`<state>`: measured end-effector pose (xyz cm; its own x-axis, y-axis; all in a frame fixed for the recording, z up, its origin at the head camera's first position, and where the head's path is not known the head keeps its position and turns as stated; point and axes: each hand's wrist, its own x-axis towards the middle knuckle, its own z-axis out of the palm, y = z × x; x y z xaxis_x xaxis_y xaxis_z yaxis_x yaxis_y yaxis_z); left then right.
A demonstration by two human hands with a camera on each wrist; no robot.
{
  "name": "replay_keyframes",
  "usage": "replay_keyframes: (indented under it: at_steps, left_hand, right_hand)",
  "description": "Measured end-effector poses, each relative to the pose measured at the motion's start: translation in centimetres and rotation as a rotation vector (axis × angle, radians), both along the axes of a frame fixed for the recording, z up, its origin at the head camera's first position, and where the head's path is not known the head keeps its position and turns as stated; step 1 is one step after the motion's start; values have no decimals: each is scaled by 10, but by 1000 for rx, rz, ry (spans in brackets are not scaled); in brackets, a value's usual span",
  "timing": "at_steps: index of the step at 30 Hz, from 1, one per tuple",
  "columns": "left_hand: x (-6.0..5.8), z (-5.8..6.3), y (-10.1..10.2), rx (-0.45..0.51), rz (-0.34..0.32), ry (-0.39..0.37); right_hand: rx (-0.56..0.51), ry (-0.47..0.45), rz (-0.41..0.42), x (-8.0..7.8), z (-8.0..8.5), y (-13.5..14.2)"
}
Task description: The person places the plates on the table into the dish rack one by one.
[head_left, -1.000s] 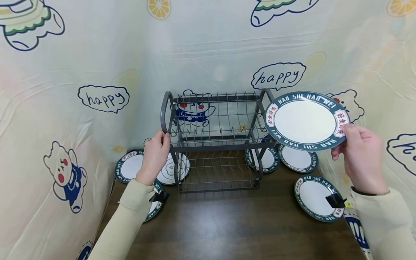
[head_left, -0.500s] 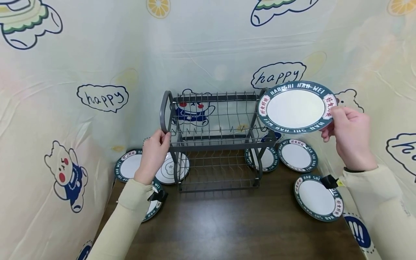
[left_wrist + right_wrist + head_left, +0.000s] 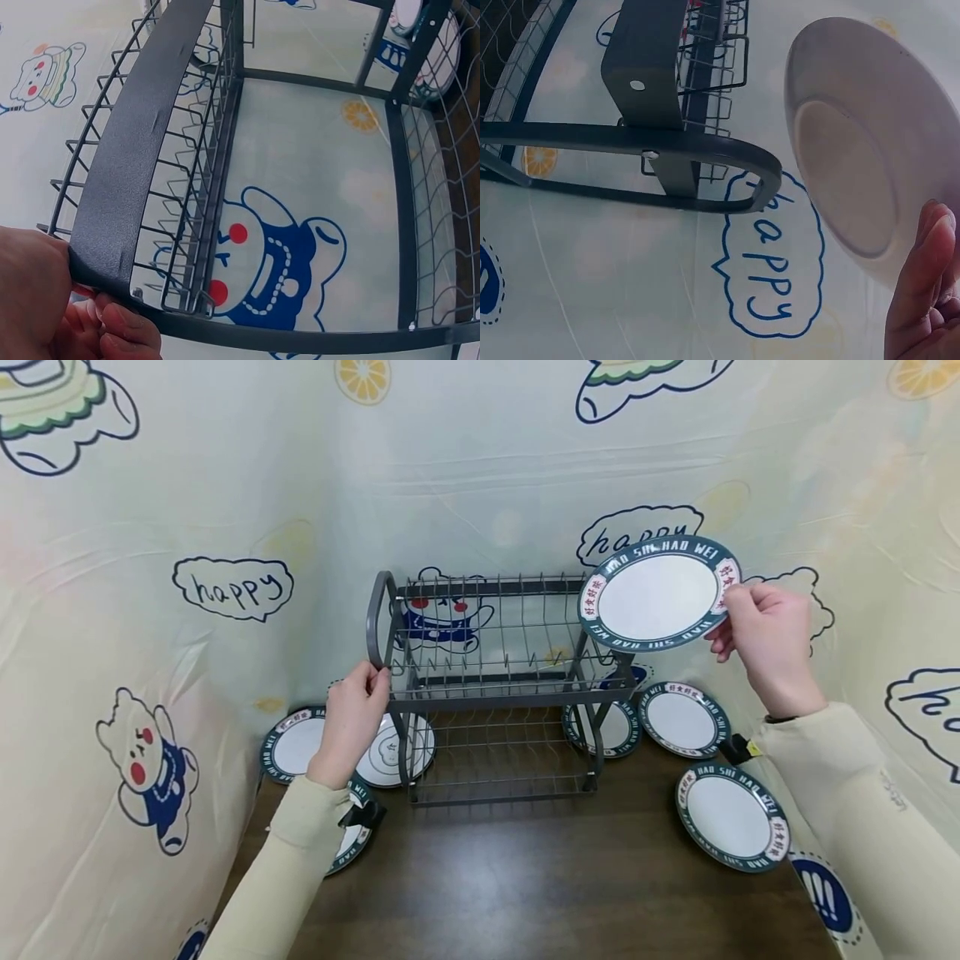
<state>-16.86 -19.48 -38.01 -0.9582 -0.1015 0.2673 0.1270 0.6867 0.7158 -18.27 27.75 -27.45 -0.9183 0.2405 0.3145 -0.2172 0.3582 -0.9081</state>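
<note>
Fingers of the right hand (image 3: 772, 647) pinch the near edge of a round white plate with a green lettered rim (image 3: 651, 598), tilted in the air to their left; its underside hides part of their grip, and the right wrist view cuts off both hand and plate. The plate covers the upper right end of a dark grey two-tier metal wire rack (image 3: 510, 701). Left-hand fingers (image 3: 362, 677) are curled round the rack's left end, the left hand (image 3: 347, 727) cropped in its wrist view. Beneath the right fingers, a green-rimmed plate (image 3: 731, 817) lies on the dark brown wooden worktop (image 3: 525, 885). Below the left fingers, another green-rimmed plate (image 3: 354, 837) is mostly hidden by the sleeve (image 3: 300, 852); the marking on a white plate (image 3: 386, 753) just beside them is hard to read.
</note>
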Motion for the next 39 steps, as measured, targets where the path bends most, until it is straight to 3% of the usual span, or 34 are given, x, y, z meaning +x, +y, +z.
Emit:
replay_keyframes:
  at_steps: [8, 16, 34, 39]
  left_hand:
    - [-1, -1, 0, 0, 7, 12]
    - [0, 1, 0, 2, 11, 3]
    - [0, -1, 0, 21, 5, 3]
    - [1, -1, 0, 15, 5, 7]
  right_hand:
    - [160, -6, -51, -17, 3, -7]
    - [268, 33, -70, -24, 4, -14]
    - [523, 218, -95, -40, 3, -34]
    - [595, 224, -90, -39, 3, -39]
